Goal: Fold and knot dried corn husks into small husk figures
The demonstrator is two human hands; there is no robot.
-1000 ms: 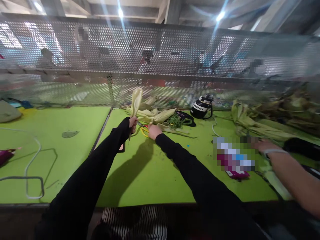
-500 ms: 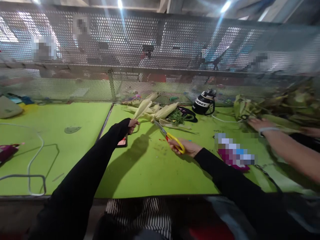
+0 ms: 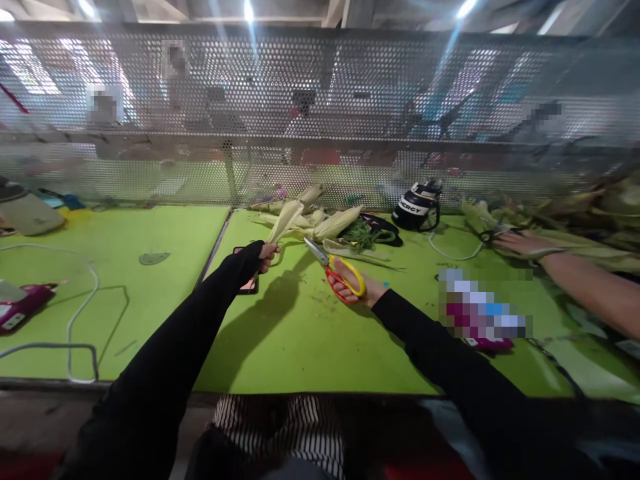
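Pale, papery corn husk [image 3: 286,221] in the left hand [image 3: 269,257], steel scissors with red and yellow handles [image 3: 328,261] in the right hand [image 3: 361,287]

The left hand is closed in a pinch around the husk's gathered lower end, leaving the broad leaf free above, probably so that the narrow end stays bunched and steady. The right hand is wrapped around the scissor handles, fingers curled about the loops; the blades look nearly together, though how far apart they stand is hard to tell. Their tips point away from the body and toward the left, clear of the left fingers.

Both arms reach forward over the bright green tabletop [image 3: 300,353], the left knuckles turned up, the right wrist angled inward. A dark-edged phone with a pinkish screen [image 3: 249,285] lies just under the left wrist.

Beyond the hands is a loose pile of pale husks [image 3: 339,223], with a tangled green bundle of cord-like strands [image 3: 361,235] beside it, seemingly kept within easy reach. Farther right stands a black flask with a white lettered band [image 3: 411,207], near the tall perforated metal screen [image 3: 275,87]. At the far right, a co-worker's hand [image 3: 520,241] rests by a larger husk heap [image 3: 600,203].
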